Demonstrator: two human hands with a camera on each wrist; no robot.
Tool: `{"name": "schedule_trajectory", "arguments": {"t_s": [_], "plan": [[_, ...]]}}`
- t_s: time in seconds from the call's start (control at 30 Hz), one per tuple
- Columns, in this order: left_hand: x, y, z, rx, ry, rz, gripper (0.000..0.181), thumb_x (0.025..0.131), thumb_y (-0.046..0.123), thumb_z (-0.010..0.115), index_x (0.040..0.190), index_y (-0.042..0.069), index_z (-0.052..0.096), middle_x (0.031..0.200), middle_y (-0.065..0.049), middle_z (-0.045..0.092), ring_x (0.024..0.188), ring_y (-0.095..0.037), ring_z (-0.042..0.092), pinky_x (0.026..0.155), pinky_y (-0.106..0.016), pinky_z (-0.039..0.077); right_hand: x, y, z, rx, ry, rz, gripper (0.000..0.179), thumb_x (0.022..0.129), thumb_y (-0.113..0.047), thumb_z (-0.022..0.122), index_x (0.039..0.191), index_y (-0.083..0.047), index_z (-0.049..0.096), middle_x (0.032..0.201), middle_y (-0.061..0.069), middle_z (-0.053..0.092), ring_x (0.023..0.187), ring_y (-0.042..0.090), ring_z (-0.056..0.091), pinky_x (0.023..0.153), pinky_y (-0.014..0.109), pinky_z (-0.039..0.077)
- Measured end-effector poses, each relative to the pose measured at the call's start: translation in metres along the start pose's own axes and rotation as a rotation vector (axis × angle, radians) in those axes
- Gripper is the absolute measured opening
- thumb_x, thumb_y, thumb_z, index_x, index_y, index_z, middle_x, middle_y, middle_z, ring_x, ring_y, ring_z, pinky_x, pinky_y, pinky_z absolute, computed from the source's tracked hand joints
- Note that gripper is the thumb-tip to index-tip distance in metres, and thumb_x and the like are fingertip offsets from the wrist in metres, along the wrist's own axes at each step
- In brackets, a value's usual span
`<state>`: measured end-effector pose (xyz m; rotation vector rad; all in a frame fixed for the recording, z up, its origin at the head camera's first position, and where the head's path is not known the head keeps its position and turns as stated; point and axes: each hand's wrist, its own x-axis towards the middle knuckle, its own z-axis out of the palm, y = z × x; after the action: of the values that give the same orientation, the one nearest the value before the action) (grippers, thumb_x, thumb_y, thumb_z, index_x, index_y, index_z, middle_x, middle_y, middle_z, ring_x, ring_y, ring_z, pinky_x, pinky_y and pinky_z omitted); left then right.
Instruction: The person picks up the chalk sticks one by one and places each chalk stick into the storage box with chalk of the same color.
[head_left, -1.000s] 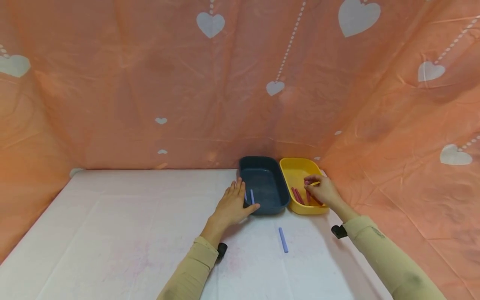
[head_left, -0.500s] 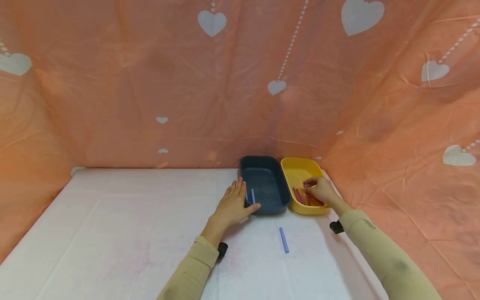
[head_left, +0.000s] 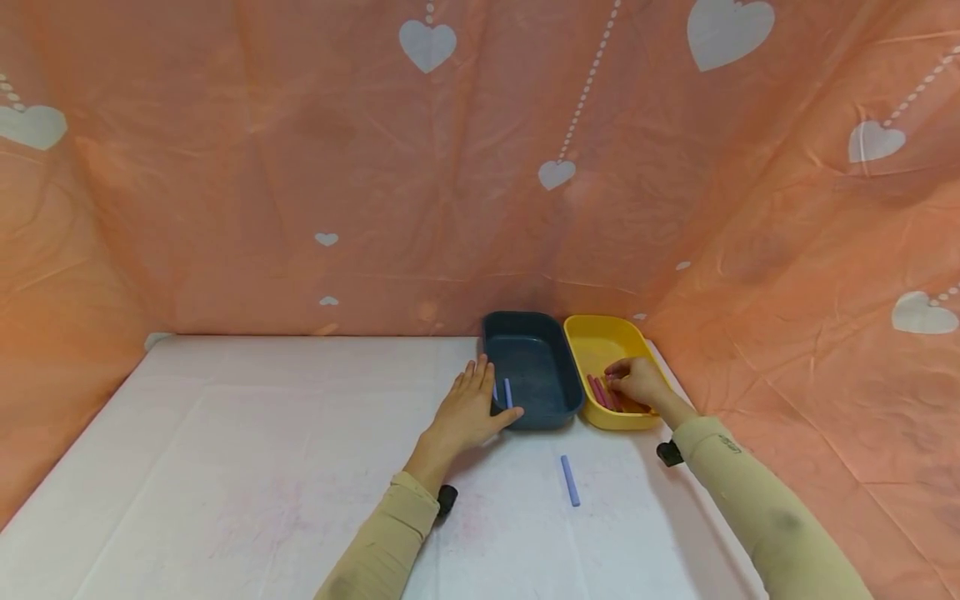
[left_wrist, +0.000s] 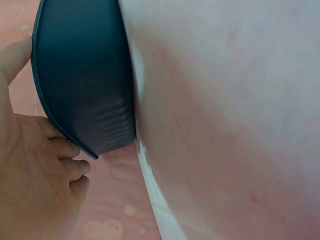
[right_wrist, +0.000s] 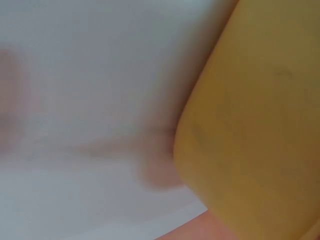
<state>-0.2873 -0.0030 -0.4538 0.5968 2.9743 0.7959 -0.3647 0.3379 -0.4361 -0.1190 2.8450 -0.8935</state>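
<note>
My left hand (head_left: 463,412) rests with straight, spread fingers on the left rim of a dark blue tray (head_left: 536,358). In the left wrist view its thumb and fingers lie along the rim of that tray (left_wrist: 85,75). Two blue chalk sticks (head_left: 507,392) are inside, one partly hidden by the hand. My right hand (head_left: 641,385) reaches into the yellow tray (head_left: 600,333) and pinches a red chalk stick, mostly covered by the fingers. Several red chalk sticks (head_left: 597,390) lie beside it. The right wrist view shows only the yellow tray's outer wall (right_wrist: 250,130).
One blue chalk stick (head_left: 570,481) lies on the white table (head_left: 300,433) in front of the trays. The trays stand side by side near an orange curtain (head_left: 450,208) with white hearts, which also hangs close on the right. Faint pink smudges mark the tablecloth.
My right hand has lowered slightly into the yellow tray, and the red chalk at its fingertips shows less now. My left hand stays on the blue tray. The view has shifted slightly.
</note>
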Motion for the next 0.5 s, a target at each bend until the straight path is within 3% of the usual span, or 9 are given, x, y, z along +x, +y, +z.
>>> {"name": "schedule_trajectory", "arguments": {"t_s": [0.2, 0.5], "plan": [[-0.0018, 0.0023, -0.0017, -0.018, -0.001, -0.002, 0.100, 0.099, 0.062, 0.059, 0.163, -0.005, 0.022, 0.173, -0.020, 0.012, 0.159, -0.038, 0.012, 0.128, -0.050, 0.015, 0.0009, -0.0006, 0.0028, -0.065, 0.012, -0.021, 0.027, 0.097, -0.008, 0.069, 0.118, 0.008, 0.072, 0.104, 0.019, 0.071, 0.090, 0.028, 0.059, 0.081, 0.030, 0.050], [-0.0015, 0.0017, -0.0014, -0.009, 0.001, -0.003, 0.100, 0.099, 0.062, 0.058, 0.162, -0.006, 0.022, 0.172, -0.021, 0.012, 0.159, -0.038, 0.012, 0.128, -0.050, 0.016, -0.0025, -0.0077, 0.0027, -0.076, 0.001, -0.013, 0.025, 0.098, -0.007, 0.069, 0.117, 0.008, 0.071, 0.105, 0.021, 0.070, 0.090, 0.030, 0.058, 0.080, 0.031, 0.051]]}}
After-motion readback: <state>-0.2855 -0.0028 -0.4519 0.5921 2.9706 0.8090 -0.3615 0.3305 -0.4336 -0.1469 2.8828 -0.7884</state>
